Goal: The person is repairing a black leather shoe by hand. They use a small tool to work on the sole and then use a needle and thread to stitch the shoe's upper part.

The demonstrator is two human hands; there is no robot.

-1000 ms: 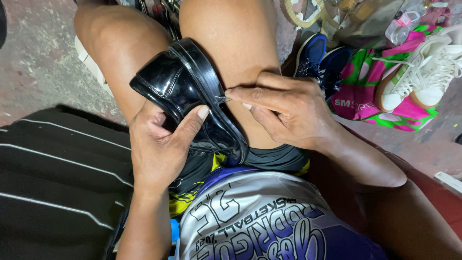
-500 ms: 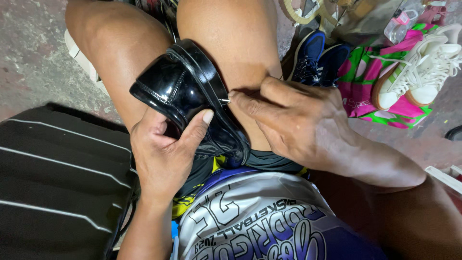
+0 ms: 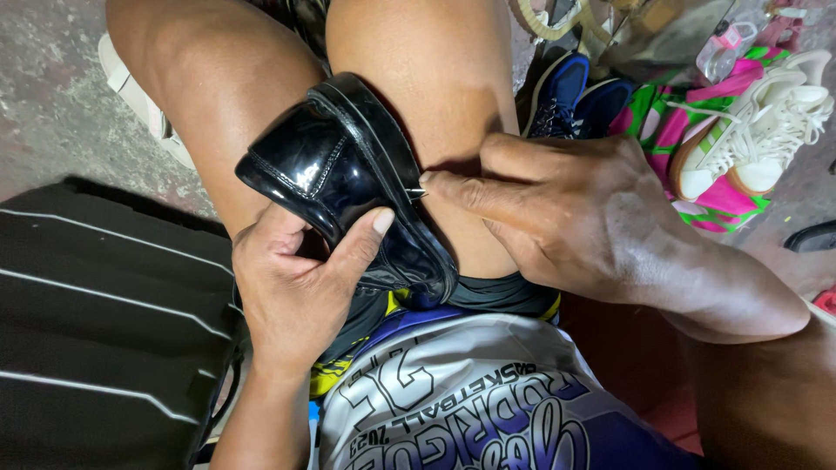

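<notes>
My left hand point(image 3: 292, 292) clamps the glossy black shoe point(image 3: 344, 178) against my thighs, thumb pressing its stiff, slippery upper. My right hand point(image 3: 557, 218) pinches a thin needle point(image 3: 416, 192) at the sole edge.

- Shoe point(image 3: 335, 170): glossy black patent leather, black stitching, black sole edge.
- Needle point(image 3: 416, 193): pale silver metal.
- Jersey point(image 3: 470, 409): purple and blue with white lettering, yellow trim at the hem.
- Bag point(image 3: 96, 331): black with thin white stripes.
- Sneaker point(image 3: 758, 126): white, white laces, tan sole.
- Pair of sneakers point(image 3: 575, 96): dark blue.
- Cloth point(image 3: 688, 130) under the white sneaker: pink and green pattern.
- Floor point(image 3: 52, 104): mottled grey.
</notes>
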